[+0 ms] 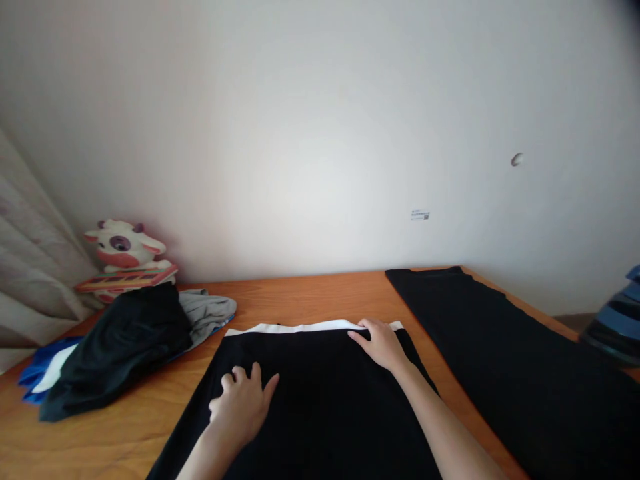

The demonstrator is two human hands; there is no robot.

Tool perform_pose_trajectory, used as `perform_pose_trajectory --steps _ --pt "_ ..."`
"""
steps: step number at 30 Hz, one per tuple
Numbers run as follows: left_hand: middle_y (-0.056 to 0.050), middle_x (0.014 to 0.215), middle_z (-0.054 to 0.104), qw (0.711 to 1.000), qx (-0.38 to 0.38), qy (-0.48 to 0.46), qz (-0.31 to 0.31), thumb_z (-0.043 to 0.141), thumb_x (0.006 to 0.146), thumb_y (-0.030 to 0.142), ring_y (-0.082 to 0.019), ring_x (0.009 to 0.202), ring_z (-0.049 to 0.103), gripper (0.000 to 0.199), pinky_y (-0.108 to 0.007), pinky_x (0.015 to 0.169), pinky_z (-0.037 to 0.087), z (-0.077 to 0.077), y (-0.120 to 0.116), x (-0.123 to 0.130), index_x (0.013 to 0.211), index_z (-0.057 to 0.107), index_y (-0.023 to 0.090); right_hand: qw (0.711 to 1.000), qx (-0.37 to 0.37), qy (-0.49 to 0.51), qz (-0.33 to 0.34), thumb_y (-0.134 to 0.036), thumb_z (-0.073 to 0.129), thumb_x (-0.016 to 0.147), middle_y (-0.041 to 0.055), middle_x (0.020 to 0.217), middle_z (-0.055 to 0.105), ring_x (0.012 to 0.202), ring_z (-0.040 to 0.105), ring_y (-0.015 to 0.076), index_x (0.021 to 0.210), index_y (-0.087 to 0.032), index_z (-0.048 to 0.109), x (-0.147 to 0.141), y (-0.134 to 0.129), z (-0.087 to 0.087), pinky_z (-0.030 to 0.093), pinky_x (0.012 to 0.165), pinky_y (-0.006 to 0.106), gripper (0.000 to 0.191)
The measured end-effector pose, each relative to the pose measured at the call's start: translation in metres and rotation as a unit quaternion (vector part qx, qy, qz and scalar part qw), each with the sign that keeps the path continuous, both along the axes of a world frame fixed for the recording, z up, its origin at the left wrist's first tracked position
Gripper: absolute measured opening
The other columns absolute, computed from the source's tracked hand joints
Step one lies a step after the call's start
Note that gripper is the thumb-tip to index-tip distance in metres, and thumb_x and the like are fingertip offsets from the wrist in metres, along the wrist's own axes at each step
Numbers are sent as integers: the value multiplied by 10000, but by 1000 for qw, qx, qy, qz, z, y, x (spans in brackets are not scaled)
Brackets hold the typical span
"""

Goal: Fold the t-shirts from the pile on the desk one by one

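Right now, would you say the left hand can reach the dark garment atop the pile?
Probably yes: the dark garment lies uncovered to the left of the left hand, with nothing visible blocking the way.

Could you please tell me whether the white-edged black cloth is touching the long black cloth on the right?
Apart, as far as the head view shows: a strip of bare wooden table runs between the white-edged black cloth and the long black cloth.

On table: garment in middle, clothes pile left, second garment right; toy behind pile.
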State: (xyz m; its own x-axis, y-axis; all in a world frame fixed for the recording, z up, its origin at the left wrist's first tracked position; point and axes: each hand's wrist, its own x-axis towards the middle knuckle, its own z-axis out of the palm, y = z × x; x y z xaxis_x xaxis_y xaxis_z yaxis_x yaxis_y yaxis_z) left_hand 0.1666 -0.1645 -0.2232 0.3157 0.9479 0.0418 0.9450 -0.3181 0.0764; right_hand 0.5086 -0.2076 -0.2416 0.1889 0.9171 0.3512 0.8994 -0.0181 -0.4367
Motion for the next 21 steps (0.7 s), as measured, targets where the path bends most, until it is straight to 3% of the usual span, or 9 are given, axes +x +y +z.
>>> perform_pose_trajectory --steps 3,5,9,12,15,18,21 --pt "-366 1444 493 996 -17 67 48 441 979 498 -553 1313 457 611 -714 877 449 1 -8 18 1430 576 109 1000 -3 -15 -14 -452 567 980 68 970 754 960 693 264 953 -241 672 0 -2 -2 460 848 359 237" --pt "-376 1483 447 995 -19 88 50 427 993 491 -549 1338 435 642 -696 900 450 8 -9 25 1477 525 81 999 -6 -25 -25 -445 556 986 76 970 752 961 693 270 959 -242 668 0 -6 -3 463 844 362 233" --pt "-288 1329 595 996 -1 90 9 378 1019 468 -470 1210 566 557 -575 860 511 22 4 22 1402 593 125 998 -15 -41 -39 -465 520 994 90 941 743 927 692 291 951 -240 663 -2 -17 -6 468 805 380 271" --pt "-225 1232 647 998 24 56 -19 375 1019 432 -400 1163 613 469 -530 903 510 24 35 17 1251 659 139 998 -23 -48 -40 -461 494 1002 89 938 737 916 688 284 966 -241 663 -2 -28 -4 468 800 380 280" --pt "-223 1400 581 998 29 -10 -61 413 990 495 -380 1324 525 535 -528 1048 442 20 80 22 1334 595 129 997 -37 -62 -40 -513 588 940 100 1003 730 984 667 304 1007 -229 667 2 -39 5 463 847 401 302" --pt "-207 1444 577 991 -12 -47 -121 494 910 612 -384 1360 502 684 -515 1119 389 15 116 30 1390 563 130 991 -107 -47 -57 -569 681 857 135 1108 720 1078 638 345 1069 -197 668 4 -51 18 447 894 425 428" --pt "-170 1320 679 976 -65 -53 -203 498 893 581 -347 1240 614 603 -449 1074 446 16 133 33 1293 645 154 984 -168 -1 -52 -513 667 891 117 1089 746 1042 679 298 1101 -192 674 2 -66 28 461 849 360 384"
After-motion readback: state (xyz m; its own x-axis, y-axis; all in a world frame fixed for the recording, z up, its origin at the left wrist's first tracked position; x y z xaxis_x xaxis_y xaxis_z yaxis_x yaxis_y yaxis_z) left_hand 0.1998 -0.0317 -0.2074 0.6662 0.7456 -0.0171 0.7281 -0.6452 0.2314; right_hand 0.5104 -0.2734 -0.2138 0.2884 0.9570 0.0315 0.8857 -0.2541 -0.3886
